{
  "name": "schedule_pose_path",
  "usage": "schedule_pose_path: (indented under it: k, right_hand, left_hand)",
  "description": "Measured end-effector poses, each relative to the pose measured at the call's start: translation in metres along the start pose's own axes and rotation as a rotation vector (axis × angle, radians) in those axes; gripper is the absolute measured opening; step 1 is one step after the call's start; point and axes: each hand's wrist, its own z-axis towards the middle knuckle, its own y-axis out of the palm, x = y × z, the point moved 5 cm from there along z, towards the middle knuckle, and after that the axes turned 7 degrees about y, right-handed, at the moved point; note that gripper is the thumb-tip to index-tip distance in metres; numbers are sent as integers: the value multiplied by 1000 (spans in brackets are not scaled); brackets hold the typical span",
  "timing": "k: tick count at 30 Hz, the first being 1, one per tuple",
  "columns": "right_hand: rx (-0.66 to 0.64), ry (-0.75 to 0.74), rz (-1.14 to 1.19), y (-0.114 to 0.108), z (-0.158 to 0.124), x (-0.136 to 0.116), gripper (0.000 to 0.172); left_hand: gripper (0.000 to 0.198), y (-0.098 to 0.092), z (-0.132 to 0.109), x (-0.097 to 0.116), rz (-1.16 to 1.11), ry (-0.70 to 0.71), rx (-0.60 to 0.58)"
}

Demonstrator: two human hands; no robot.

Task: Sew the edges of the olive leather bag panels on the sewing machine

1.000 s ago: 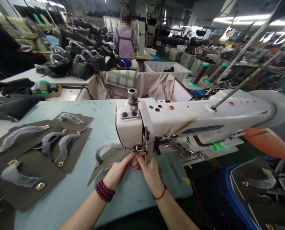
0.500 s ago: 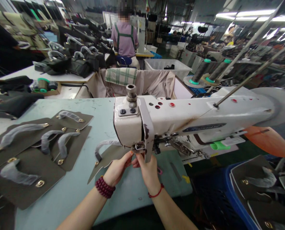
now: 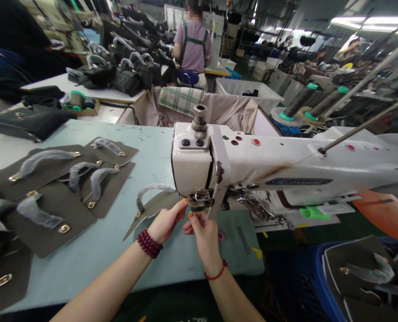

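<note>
Below the head of a white sewing machine (image 3: 191,167), my left hand (image 3: 167,223) is closed in a pinch near the needle area; what it pinches is too small to make out. Close to its right, my right hand (image 3: 203,235) has thumb and fingers pressed together just under the machine's metal foot parts (image 3: 202,197), on something I cannot make out. A grey-brown panel (image 3: 152,208) with a plastic-wrapped handle (image 3: 152,188) lies on the pale green table (image 3: 125,264), left of the machine and partly behind my left hand.
Several grey-brown panels (image 3: 56,214) with wrapped handles and gold rings overlap at the left. A blue bin (image 3: 319,264) at the lower right holds more panels. Dark bags (image 3: 127,80) stand on a table behind. A person (image 3: 192,44) sits farther back; thread cones (image 3: 299,100) stand right.
The view has shifted, so the machine sits farther right. My right hand has moved slightly down and away from the needle area, and the gap between my hands has widened a little.
</note>
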Motion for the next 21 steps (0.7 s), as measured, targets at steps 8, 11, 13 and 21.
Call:
schedule_pose_path:
  k: [8,11,13,21]
  right_hand:
    - [-80,-33,-4,-1,-9,2,30]
    - [-101,-26,9,-2,-10,5,29]
    - [-114,-18,19,-4,-9,8,28]
    - [-91,-32,35,-14,-4,10,25]
  left_hand:
    - [43,6,-11,-10,-76,-17,121]
    - [44,9,-17,-17,-103,-9,161]
    - [45,13,-19,-21,-121,-3,179]
    - [38,23,-41,-21,-167,95,142]
